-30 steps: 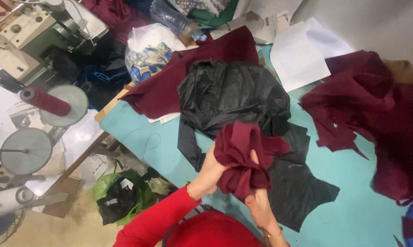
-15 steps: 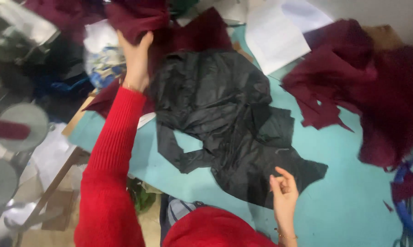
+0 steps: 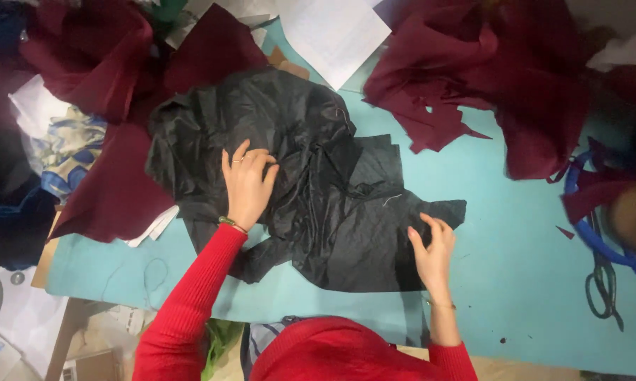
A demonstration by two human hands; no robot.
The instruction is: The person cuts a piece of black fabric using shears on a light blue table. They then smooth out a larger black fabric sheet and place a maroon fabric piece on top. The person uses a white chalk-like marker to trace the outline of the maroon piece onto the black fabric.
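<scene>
A crumpled sheet of thin black fabric (image 3: 311, 176) is spread over the turquoise table (image 3: 501, 233). My left hand (image 3: 247, 182) lies flat on its left-middle part, fingers spread, a ring and a bracelet showing. At the fabric's lower right edge my right hand (image 3: 432, 248) touches it with fingers slightly curled. Both arms wear red sleeves. Neither hand grips anything.
Dark red fabric lies in piles at the upper left (image 3: 92, 56) and upper right (image 3: 501, 77). A white paper sheet (image 3: 332, 32) is at the top. Black scissors (image 3: 603, 282) and a blue strap (image 3: 600, 233) sit at the right. A blue patterned cloth (image 3: 68, 152) is at the left.
My left hand put the dark red fabric bundle away at the upper left and came back down onto the black fabric. My right hand moved onto the fabric's lower right edge.
</scene>
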